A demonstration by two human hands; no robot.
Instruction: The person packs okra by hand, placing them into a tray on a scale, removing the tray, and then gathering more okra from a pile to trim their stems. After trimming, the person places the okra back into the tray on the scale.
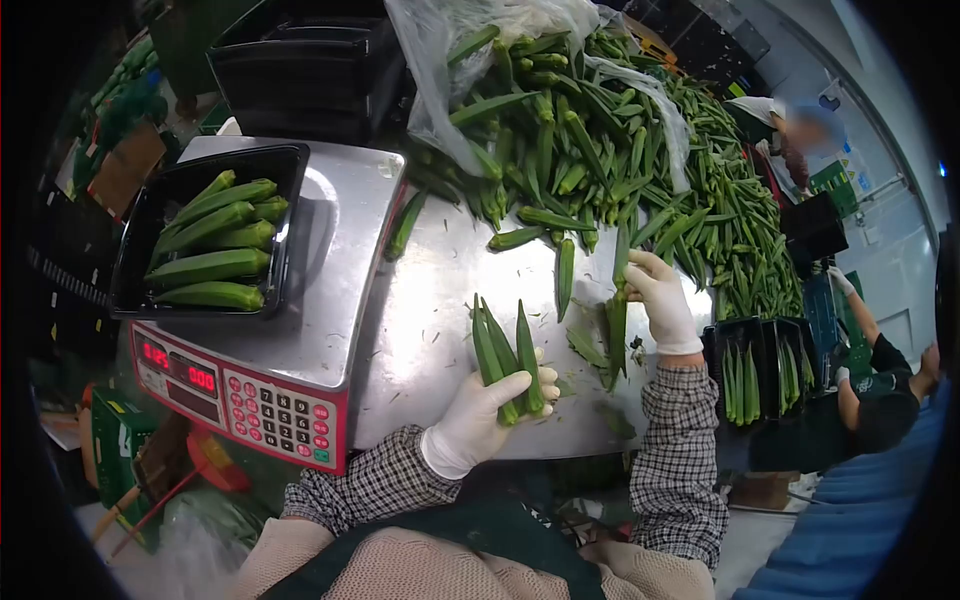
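Observation:
My left hand (478,418), in a white glove, is closed around three green okra pods (503,355) that point up and away from me. Further right, my gloved right hand (661,302) pinches an okra pod (621,255) between thumb and fingers at the near side of the heap. Another pod (616,338) is just below those fingertips. Beyond both hands, a big heap of okra (600,140) spreads over the metal table (430,290), partly under clear plastic. To the left, a black tray (294,215) with several okra pods rests on a weighing scale (345,255).
Stacked black trays (305,80) stand behind the scale. At the right, two black trays (748,418) hold okra. Scraps and a leaf (588,348) lie near my right hand. One co-worker (880,400) is at the right, another person (790,140) farther back.

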